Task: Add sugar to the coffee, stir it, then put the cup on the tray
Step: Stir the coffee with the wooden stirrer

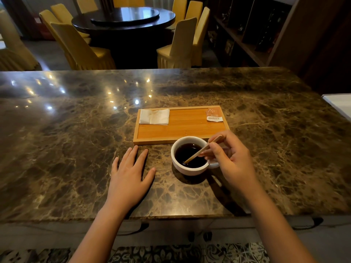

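The white coffee cup (190, 156) stands on the marble counter (76, 130), just before the wooden tray (180, 128). The right hand (230, 160) pinches a wooden stir stick (199, 151) dipped in the coffee. The left hand (130, 176) lies flat, fingers spread. A sugar packet (214, 114) and napkin (154, 116) lie on the tray.

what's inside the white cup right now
Dark coffee fills the cup, with a wooden stir stick dipping in, held by the right hand. Its submerged tip is hidden.
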